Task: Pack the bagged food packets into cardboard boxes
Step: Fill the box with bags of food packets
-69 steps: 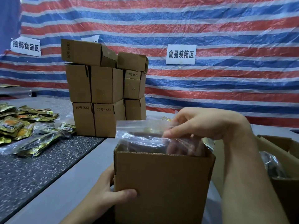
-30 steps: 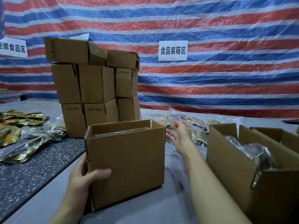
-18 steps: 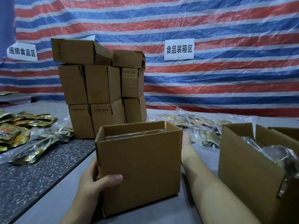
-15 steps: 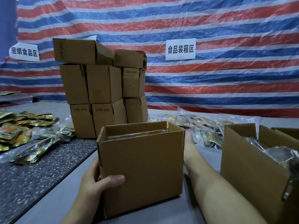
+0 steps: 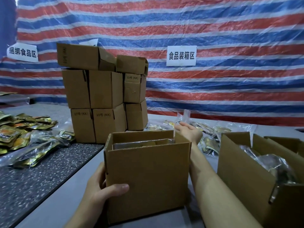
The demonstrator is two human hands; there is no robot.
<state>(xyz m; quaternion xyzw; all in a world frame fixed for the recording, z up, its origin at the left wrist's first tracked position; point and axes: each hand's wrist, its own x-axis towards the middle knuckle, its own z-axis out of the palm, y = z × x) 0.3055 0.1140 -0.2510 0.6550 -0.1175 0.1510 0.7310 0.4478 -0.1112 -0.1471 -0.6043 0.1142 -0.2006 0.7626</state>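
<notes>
Striped tarp [image 5: 230,22] backed the worktop [image 5: 65,203]; the left hand [image 5: 98,193] gripped the box [image 5: 148,175] at 7 o'clock, the right hand [image 5: 189,131] hovered slack and empty by bags [image 5: 209,143] at 1 o'clock, probably best pinched singly.

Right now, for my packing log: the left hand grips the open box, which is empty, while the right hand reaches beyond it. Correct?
Not empty: the head view shows a bagged packet inside the open box; the rest is right.
</notes>
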